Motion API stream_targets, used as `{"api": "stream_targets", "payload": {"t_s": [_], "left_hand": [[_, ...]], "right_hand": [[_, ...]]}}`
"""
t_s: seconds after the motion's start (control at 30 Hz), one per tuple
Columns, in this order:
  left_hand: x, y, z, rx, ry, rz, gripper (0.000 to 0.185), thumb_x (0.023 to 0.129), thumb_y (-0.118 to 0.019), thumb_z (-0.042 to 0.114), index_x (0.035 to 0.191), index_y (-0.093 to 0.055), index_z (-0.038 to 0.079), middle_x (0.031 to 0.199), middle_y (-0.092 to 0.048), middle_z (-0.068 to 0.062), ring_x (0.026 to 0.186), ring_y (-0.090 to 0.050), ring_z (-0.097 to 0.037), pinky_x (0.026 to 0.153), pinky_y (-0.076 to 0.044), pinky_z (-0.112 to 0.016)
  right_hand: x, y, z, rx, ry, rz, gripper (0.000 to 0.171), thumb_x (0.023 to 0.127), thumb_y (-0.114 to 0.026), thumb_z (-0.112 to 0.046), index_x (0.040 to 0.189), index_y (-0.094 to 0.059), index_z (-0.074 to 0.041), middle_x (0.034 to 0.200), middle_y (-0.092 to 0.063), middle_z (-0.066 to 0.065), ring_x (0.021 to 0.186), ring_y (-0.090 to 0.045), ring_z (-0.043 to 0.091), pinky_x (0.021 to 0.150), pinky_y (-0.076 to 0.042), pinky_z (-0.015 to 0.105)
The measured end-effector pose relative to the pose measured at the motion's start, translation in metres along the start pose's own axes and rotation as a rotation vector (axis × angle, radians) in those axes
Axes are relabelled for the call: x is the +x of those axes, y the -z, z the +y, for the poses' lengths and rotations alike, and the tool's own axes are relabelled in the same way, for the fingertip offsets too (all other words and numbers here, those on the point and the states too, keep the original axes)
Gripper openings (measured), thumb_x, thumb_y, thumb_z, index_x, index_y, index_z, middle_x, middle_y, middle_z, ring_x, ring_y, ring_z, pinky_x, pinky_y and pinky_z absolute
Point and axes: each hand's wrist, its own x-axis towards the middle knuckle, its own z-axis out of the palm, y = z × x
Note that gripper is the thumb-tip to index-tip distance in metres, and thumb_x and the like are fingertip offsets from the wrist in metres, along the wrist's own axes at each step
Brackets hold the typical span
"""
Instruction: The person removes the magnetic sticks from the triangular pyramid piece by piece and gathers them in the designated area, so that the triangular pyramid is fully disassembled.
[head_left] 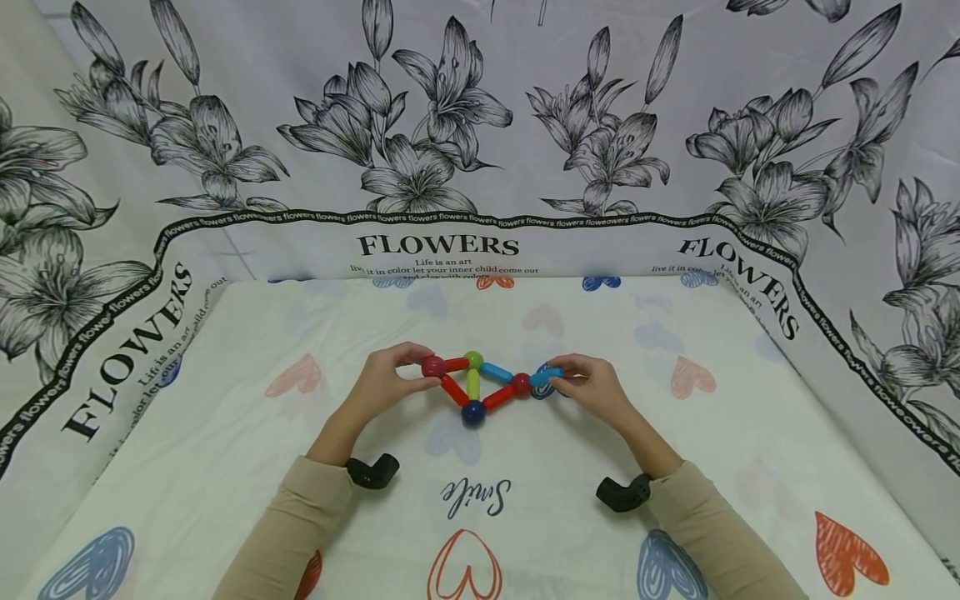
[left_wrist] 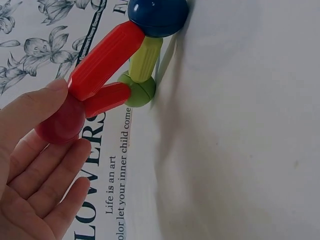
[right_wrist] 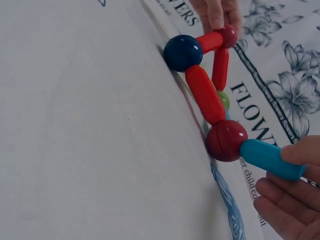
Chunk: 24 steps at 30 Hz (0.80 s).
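Note:
A flat figure of magnetic rods and balls lies mid-table on the cloth. My left hand [head_left: 422, 367] pinches its dark red ball [head_left: 432, 366] [left_wrist: 60, 122] at the left corner, thumb and fingers [left_wrist: 45, 170] around it. Two red rods [left_wrist: 106, 60] run from that ball to a green ball [head_left: 473, 360] and a navy ball [head_left: 472, 412] [right_wrist: 182, 52], and a yellow-green rod [head_left: 473, 383] joins those two. My right hand [head_left: 555, 377] pinches a blue rod [head_left: 546, 377] [right_wrist: 270, 158] whose end touches the red ball [head_left: 521, 384] [right_wrist: 226, 140] at the right corner.
The table wears a white cloth [head_left: 675, 517] printed with hearts and the word Smile [head_left: 475, 496]. A floral FLOWERS backdrop [head_left: 438, 244] walls in the back and both sides. Black wrist mounts [head_left: 372, 472] [head_left: 622, 493] sit by each sleeve.

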Motion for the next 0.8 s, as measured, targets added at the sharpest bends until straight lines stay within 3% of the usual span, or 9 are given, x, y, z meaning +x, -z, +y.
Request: {"api": "stream_targets", "payload": {"t_s": [0.23, 0.5, 0.8], "left_hand": [[0.0, 0.0, -0.005, 0.006, 0.035, -0.033, 0.039, 0.078, -0.08, 0.019, 0.113, -0.066, 0.006, 0.11, -0.073, -0.013, 0.109, -0.067, -0.029, 0.102, -0.05, -0.049], [0.001, -0.002, -0.013, 0.02, 0.05, -0.056, 0.038, 0.079, -0.079, 0.02, 0.111, -0.067, 0.005, 0.109, -0.073, -0.013, 0.107, -0.066, -0.03, 0.101, -0.051, -0.049], [0.001, -0.004, -0.018, 0.026, 0.04, -0.081, 0.039, 0.078, -0.08, 0.02, 0.11, -0.068, 0.003, 0.106, -0.073, -0.014, 0.102, -0.067, -0.027, 0.097, -0.054, -0.045]], "right_hand": [[-0.001, 0.005, 0.001, -0.034, 0.002, -0.007, 0.022, 0.086, -0.07, -0.005, 0.106, -0.07, 0.004, 0.109, -0.071, 0.023, 0.093, -0.07, 0.032, 0.082, -0.06, 0.033], [-0.004, 0.01, 0.007, -0.054, -0.019, -0.029, 0.023, 0.084, -0.07, -0.004, 0.105, -0.069, 0.005, 0.106, -0.072, 0.023, 0.084, -0.067, 0.006, 0.078, -0.061, 0.029], [-0.006, 0.015, 0.013, -0.087, -0.009, -0.069, 0.021, 0.083, -0.071, -0.002, 0.102, -0.07, 0.007, 0.1, -0.072, 0.024, 0.081, -0.067, 0.012, 0.075, -0.061, 0.028]]}}
